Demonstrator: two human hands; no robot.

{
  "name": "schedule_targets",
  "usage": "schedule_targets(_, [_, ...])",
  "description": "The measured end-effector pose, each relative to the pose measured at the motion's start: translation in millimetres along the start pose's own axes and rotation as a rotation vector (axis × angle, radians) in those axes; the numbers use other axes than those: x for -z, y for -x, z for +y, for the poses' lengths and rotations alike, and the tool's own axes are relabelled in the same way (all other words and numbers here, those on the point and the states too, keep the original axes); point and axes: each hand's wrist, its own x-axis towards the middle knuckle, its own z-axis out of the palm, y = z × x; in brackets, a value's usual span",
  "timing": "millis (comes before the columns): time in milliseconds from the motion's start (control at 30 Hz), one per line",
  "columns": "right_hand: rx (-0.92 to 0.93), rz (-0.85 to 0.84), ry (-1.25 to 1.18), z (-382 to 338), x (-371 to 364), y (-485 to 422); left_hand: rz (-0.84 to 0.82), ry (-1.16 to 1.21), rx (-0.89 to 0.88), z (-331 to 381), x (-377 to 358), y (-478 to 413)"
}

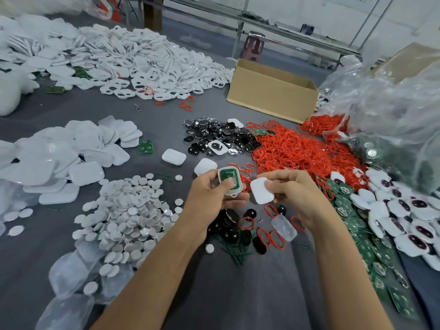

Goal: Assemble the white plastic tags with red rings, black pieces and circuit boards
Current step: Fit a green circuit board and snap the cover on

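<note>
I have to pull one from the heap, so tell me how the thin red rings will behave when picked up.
Probably floppy: the thin red rings lie bent into uneven loops. Likely very light, being so thin. They look interlaced in the heap, so several may lift together.

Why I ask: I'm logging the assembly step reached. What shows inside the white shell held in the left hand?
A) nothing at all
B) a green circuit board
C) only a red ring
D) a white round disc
B: the white shell gripped by the left hand has a green circuit board seated in it, while the right hand pinches a white cover beside it.
</note>
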Motion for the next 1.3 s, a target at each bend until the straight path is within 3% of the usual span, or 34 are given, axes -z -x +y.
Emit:
schedule_targets(67, [0.020,0.039,0.195,3,1,-1,0.004,-0.035,-0.027,-1,-2,1])
schedule_targets(133, [0.129,0.121,0.444,2,-1,0,0.015,-0.066,-0.058,-2,-4,1])
schedule_targets(167, [0.200,0.134,0.457,-1,-2,1,0.017,-0.086,-0.076,-2,-5,1])
schedule_targets(333, [0.339,-0.197,-0.014,-18,-21,10,-0.004,-0.149,-0.182,-3,-3,2])
schedule_targets(633, [0.492,-0.115,-0.235,-13,-29,4,-0.090,0.001,-0.188,5,-5,7])
schedule_targets(767, [0.601,0.015,-0.105,-12,-27,3,-0.112,0.160,-0.129,9,-4,6])
schedule_targets(900, [0.644,0.102,-0.124,-14,-31,4,-0.147,0.249,-0.137,9,-1,5])
schedule_targets(1133, [0.654,0.119,-0.077,-16,-45,8,-0.036,0.292,-0.172,6,4,1])
schedule_targets(1300, [0.580,0.017,-0.145,-20,-45,13,0.088,0.283,-0.206,7,3,2])
